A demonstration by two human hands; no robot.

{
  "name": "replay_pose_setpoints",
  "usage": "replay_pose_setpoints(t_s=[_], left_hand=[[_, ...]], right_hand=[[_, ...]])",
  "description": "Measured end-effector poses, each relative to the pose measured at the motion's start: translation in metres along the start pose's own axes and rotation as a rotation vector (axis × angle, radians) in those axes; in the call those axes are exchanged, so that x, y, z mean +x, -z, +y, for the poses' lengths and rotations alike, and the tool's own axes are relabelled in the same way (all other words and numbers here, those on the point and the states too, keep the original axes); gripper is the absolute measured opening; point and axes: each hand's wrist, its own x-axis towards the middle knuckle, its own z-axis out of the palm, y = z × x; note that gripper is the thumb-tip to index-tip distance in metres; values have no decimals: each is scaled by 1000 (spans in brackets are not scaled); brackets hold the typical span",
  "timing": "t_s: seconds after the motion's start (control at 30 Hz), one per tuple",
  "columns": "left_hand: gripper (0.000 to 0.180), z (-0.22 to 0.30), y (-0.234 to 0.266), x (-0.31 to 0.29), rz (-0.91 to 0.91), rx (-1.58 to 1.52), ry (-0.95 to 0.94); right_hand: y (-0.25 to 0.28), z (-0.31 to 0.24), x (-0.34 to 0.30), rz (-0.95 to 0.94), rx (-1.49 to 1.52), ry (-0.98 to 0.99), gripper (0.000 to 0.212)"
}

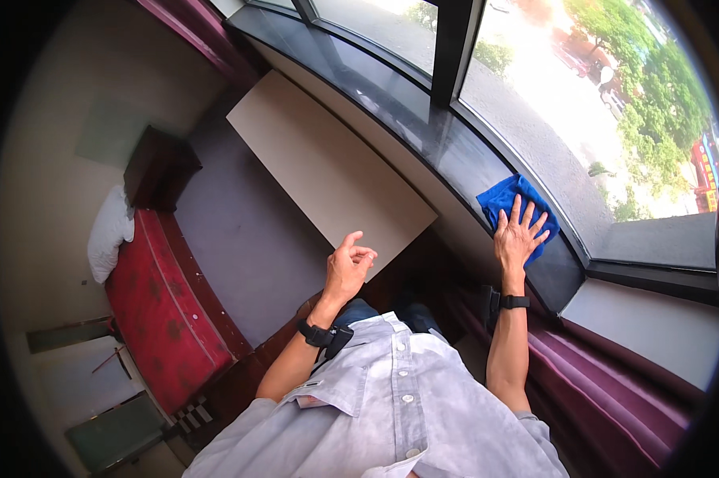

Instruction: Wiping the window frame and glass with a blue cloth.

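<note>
Window point(582, 151): large, bordering dark sill point(467, 151). Beige panel point(332, 159): left of sill. Blue cloth point(499, 197): on sill, beside window frame point(447, 60). Right hand point(519, 240): palm down on cloth; grip spread, fingers apart. Left hand point(346, 272): in air, near panel's end; I observe grip loosely curled, fingers parted.

Bright window point(566, 119), purple curtains point(602, 390)
</note>
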Motion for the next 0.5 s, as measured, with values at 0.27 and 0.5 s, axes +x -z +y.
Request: replay_pose_setpoints(t_s=[0.27,0.5], left_hand=[[49,-10,50,-10,-6,157,19],[54,-55,139,-1,-10,24,-40]], right_hand=[[-5,-151,41,64,118,238,62],[-9,-166,43,115,46,249,67]])
